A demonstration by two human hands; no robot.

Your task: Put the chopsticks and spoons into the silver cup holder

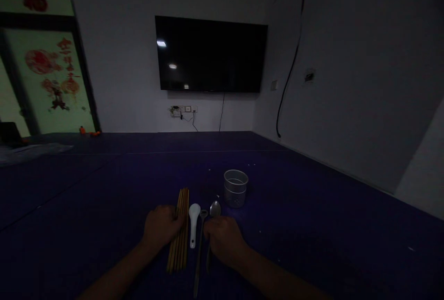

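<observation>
My left hand (163, 227) lies at the left side of a bundle of wooden chopsticks (178, 249), its thumb across them and its fingers curled. My right hand (225, 240) is closed around the handle of a metal spoon (215, 208), whose bowl points away from me. Between my hands a white ceramic spoon (193, 226) rests on the purple surface. Just right of it lies a long, thin metal utensil (199, 256) with a small rounded head. A round metal cup (235, 189) stands upright beyond my right hand.
The purple tabletop (114, 189) stretches back to the wall, with small white specks on it. Clear plastic (31, 153) and small orange items (93, 133) sit at the far left. A television (211, 55) hangs above wall sockets, and a black cable (291, 69) runs down the right wall.
</observation>
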